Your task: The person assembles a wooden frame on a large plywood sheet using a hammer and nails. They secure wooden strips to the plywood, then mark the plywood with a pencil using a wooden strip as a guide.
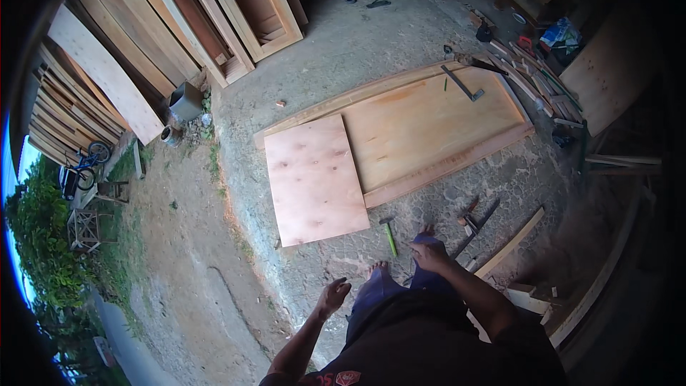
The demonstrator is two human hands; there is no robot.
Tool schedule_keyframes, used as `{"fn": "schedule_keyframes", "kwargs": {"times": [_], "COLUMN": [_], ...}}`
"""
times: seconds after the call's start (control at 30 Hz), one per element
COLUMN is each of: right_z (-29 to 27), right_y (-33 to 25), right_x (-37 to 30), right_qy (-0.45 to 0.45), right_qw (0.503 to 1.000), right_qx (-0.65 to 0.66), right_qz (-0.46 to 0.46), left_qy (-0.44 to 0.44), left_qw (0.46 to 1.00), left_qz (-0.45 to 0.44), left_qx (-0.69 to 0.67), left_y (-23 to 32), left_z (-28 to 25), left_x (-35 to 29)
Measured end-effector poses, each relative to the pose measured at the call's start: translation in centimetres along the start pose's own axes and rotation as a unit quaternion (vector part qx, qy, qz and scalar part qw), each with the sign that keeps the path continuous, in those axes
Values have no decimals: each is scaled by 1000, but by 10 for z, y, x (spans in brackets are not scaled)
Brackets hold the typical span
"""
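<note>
My left hand (332, 298) hangs in the air left of my legs, its fingers curled in; whether anything small is inside is hidden. In front of my trouser leg, my right hand (430, 254) has its fingers loosely stretched, with nothing visible in it. A hammer with a green handle (390, 237) lies on the ground just beyond my feet. Past it, a square plywood piece (314, 180) overlaps the left end of a long framed wooden panel (429, 125) lying flat. On the panel's far right part rest a try square (465, 84) and a small green stick-like thing (445, 84).
A handsaw (477, 229) and a timber strip (511, 243) lie to my right. Scrap wood (532, 86) is heaped at the far right. Boards (136, 18) and door frames (243, 11) stand upright at the back left, near a grey bucket (186, 101). A bicycle (86, 168) stands farther left.
</note>
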State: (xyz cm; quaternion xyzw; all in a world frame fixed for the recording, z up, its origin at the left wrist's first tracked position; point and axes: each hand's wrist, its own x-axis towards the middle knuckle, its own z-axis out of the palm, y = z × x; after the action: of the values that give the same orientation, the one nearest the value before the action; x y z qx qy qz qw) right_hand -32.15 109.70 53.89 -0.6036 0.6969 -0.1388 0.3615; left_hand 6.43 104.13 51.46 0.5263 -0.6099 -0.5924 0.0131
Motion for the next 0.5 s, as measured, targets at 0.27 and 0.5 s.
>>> {"fn": "schedule_keyframes", "kwargs": {"times": [0.27, 0.5], "right_z": [-43, -83], "right_y": [213, 346], "right_x": [-97, -39], "right_qy": [-21, -120], "right_qw": [964, 890], "right_qx": [40, 124], "right_qz": [261, 422], "left_qy": [2, 74], "left_qw": [999, 988], "left_qz": [9, -106], "left_qx": [-49, -85], "left_y": [150, 150], "left_z": [69, 155], "left_x": [63, 132]}}
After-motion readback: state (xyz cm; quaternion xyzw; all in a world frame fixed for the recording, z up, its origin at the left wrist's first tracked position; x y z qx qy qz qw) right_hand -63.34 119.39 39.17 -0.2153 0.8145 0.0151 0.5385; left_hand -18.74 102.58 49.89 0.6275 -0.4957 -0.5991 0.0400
